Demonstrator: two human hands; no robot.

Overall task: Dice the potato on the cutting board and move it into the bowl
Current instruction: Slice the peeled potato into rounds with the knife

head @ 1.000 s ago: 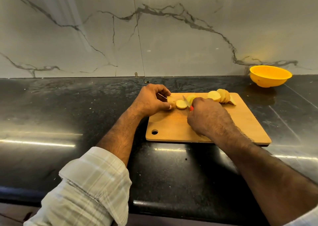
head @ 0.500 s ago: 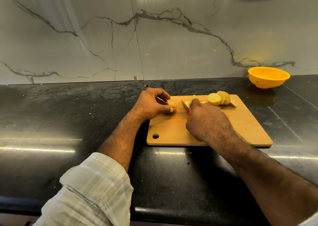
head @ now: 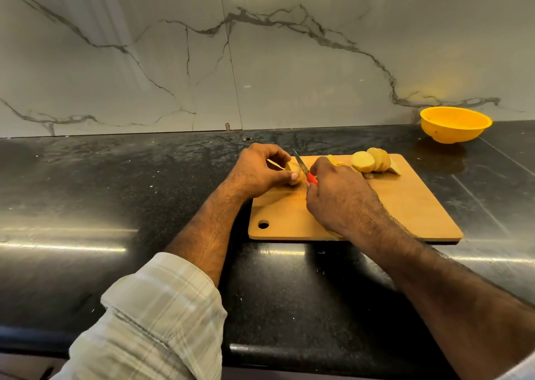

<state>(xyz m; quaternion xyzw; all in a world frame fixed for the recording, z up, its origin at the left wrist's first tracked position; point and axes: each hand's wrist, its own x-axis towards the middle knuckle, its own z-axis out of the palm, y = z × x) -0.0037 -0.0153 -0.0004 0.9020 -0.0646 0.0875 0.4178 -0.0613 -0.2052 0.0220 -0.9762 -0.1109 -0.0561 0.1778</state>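
Note:
A wooden cutting board lies on the black counter. My left hand pinches the small remaining end of the potato at the board's far left corner. My right hand grips a red-handled knife, its blade angled up and resting against that potato piece. Several round potato slices lean in a row at the board's far edge, right of my right hand. A yellow bowl stands at the back right by the wall; nothing shows inside it.
The black stone counter stretches left of the board, and a marble wall rises behind it. The counter's front edge runs close to my body. A hanging hole marks the board's near left corner.
The knife has lifted from behind my right hand; its blade now shows, set against the potato end. The slice that lay between my hands a second ago is no longer in sight.

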